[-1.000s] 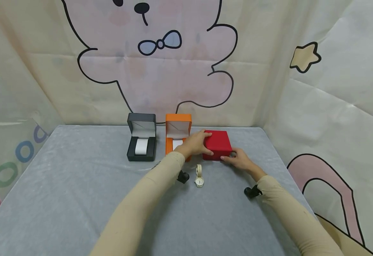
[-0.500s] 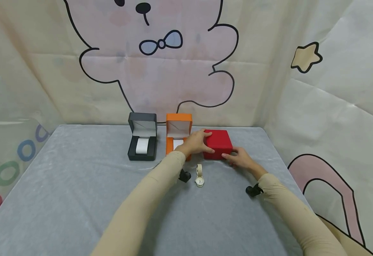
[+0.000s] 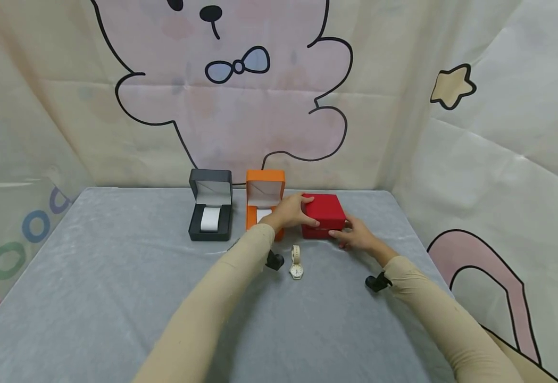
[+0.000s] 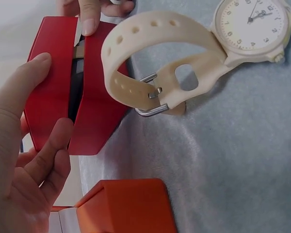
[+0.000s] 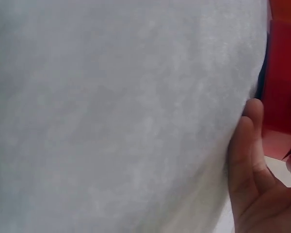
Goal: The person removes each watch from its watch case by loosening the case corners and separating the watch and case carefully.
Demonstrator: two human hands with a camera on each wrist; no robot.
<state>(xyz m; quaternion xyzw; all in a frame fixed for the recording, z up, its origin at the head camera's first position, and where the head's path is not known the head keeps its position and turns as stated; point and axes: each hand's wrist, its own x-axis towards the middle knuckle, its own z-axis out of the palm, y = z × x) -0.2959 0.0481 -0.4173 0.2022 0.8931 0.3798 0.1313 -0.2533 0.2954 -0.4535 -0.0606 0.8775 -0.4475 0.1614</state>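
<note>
In the head view a red watch box point(image 3: 325, 210) stands at the right of the row, its lid slightly raised. The left hand point(image 3: 289, 211) grips the lid from the left side; in the left wrist view fingertips point(image 4: 64, 127) lie at the dark gap between lid and base. At the box's front right corner, the right hand point(image 3: 357, 235) holds the base, and one of its fingers also reaches the gap. A cream wristwatch point(image 4: 252, 26) with a buckled strap lies on the cloth just in front of the box.
Left of the red box, an orange watch box point(image 3: 265, 183) and a dark grey watch box point(image 3: 211, 227) stand open, each with a white cushion inside. Grey cloth point(image 3: 116, 276) covers the table, and a printed curtain point(image 3: 240, 122) hangs behind it.
The red box's lid has lifted a little at the front, and a gap now shows between lid and base. Both hands have stayed nearly in place; the watch has not moved.
</note>
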